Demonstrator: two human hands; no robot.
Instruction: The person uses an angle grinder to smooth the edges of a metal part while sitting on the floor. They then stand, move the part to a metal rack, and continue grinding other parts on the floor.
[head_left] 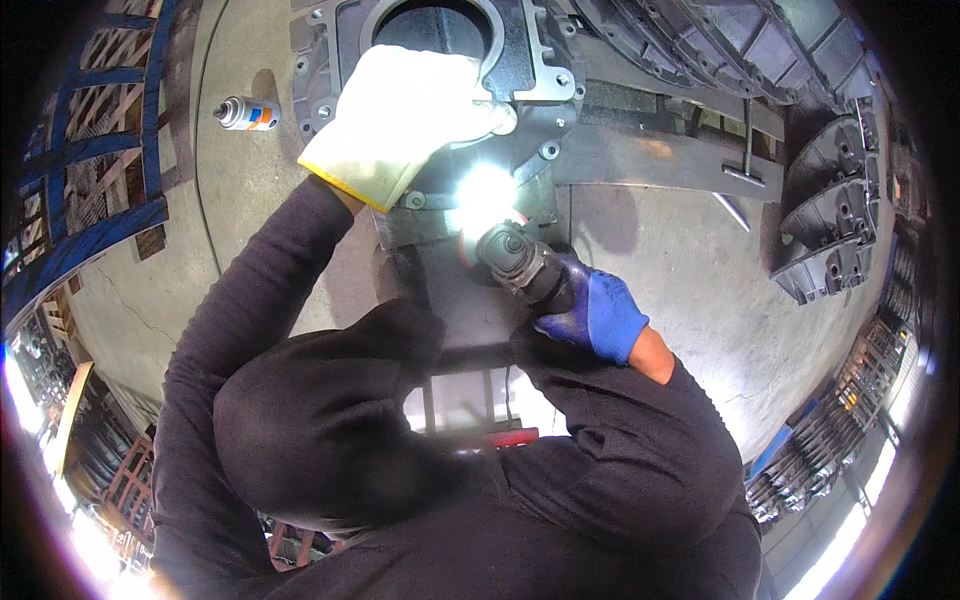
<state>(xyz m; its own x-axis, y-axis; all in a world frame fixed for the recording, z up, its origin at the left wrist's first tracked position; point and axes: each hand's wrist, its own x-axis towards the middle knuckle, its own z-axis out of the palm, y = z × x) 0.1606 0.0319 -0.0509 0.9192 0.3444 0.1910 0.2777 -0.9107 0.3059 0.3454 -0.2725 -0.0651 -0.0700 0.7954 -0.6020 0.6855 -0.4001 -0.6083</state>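
Note:
A large dark grey metal casting point(519, 60) with a round opening and bolt holes lies in front of me at the top of the head view. My left hand point(415, 105), in a white glove with a yellow cuff, is closed over the lower rim of the opening; glare washes out its fingers. Lower right of it, my right hand point(600, 312) in a blue glove grips the body of an angle grinder point(515, 255). The grinder's head meets a very bright white glare at the casting's near edge. A thin red edge shows by the head; the glare hides the contact.
A spray can point(246, 113) lies on the concrete floor at the left, near a blue metal rack point(100, 150). Several more castings point(830, 205) are stacked at the right. A metal beam point(660, 160) and a T-shaped bar point(745, 178) are beside the work.

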